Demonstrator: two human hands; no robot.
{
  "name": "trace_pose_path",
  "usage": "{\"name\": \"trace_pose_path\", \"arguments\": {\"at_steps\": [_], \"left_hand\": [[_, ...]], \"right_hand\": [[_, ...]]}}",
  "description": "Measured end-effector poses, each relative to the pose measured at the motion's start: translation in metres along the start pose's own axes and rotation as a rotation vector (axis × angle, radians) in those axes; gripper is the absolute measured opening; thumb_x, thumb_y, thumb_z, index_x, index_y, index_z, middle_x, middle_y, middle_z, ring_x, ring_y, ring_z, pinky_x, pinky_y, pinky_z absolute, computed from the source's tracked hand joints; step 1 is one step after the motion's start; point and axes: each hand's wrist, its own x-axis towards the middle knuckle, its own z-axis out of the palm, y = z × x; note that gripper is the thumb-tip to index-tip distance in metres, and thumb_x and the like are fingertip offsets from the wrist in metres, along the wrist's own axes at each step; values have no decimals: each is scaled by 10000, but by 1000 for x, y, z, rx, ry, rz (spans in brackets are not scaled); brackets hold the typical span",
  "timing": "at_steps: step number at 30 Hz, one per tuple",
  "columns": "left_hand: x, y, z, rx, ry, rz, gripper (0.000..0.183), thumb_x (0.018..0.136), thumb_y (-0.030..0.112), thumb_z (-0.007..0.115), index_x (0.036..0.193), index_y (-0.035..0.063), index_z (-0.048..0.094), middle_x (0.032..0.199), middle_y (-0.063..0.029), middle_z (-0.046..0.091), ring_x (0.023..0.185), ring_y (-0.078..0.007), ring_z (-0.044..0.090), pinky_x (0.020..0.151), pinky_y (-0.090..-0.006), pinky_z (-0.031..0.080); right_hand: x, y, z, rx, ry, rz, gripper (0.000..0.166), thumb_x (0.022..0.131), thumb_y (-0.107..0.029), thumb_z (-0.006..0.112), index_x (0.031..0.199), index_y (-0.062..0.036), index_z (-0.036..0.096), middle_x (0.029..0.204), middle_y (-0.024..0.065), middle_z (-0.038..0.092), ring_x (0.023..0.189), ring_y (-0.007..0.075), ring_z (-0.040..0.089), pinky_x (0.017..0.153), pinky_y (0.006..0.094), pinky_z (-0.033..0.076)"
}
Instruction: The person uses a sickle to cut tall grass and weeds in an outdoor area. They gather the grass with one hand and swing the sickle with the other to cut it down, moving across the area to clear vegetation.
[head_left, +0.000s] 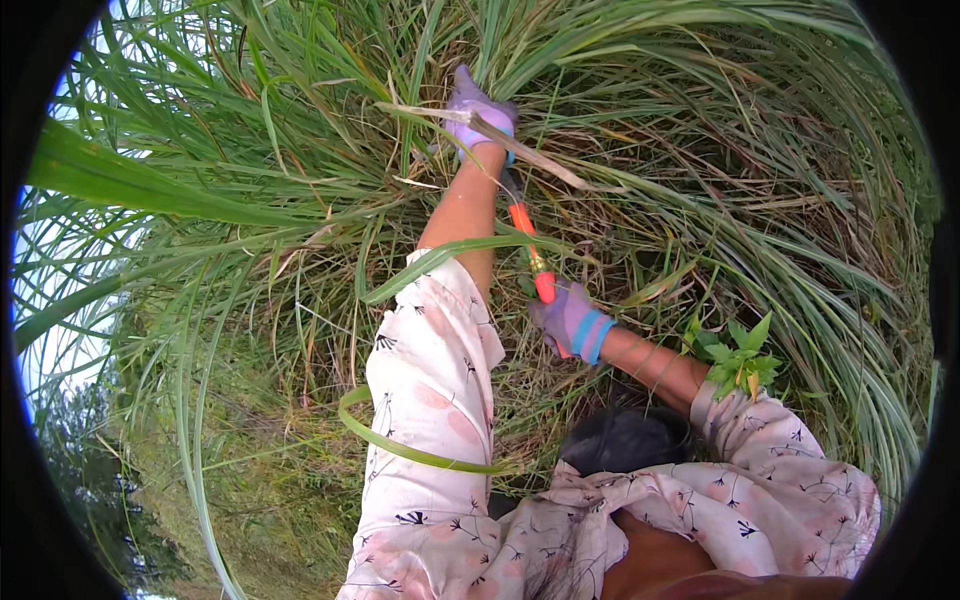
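My left hand (480, 112), in a purple glove with a blue cuff, reaches far out into a tall grass clump (517, 52). It is closed around the base of the green blades. A dry broken stalk (529, 150) crosses in front of that wrist. My right hand (568, 319), gloved alike, grips the red-orange handle of a sickle (523, 219) nearer my body. The handle has a brass-coloured collar midway. The tool points away from me toward my left wrist, and most of its blade is hidden behind the wrist and grass.
Long grass blades (750, 217) arch over on the right, above dry straw. A broad green leaf (150, 180) juts in at left. Looped blades (420, 450) cross my left sleeve. A leafy weed (742, 356) touches my right sleeve. My dark-covered knee or boot (630, 439) is below.
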Motion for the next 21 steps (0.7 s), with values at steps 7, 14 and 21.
{"name": "trace_pose_path", "arguments": {"at_steps": [7, 14, 21], "left_hand": [[26, -10, -60, 175, -154, -44, 487, 712, 319, 658, 1076, 0, 608, 1083, -223, 615, 1023, -355, 588, 898, -408, 450], [81, -136, -85, -107, -3, -193, 439, 713, 376, 641, 908, -16, 665, 789, -211, 663, 745, -328, 657, 702, -382, 501], [55, -187, -138, -187, 268, -199, 430, 709, 317, 702, 945, -37, 644, 918, -211, 665, 839, -284, 646, 768, -355, 488]], "right_hand": [[33, 12, 2, -252, 31, -176, 157, 843, -175, 546, 921, -60, 473, 546, 69, 495, 361, 212, 482, 329, 337, 403], [48, -25, 18, -457, -21, -191, 184, 853, -236, 540, 874, -54, 520, 584, 92, 564, 413, 229, 538, 392, 344, 468], [45, -44, 59, -439, 41, -217, 173, 800, -162, 554, 893, -24, 504, 634, 160, 553, 500, 296, 560, 490, 400, 475]]}}
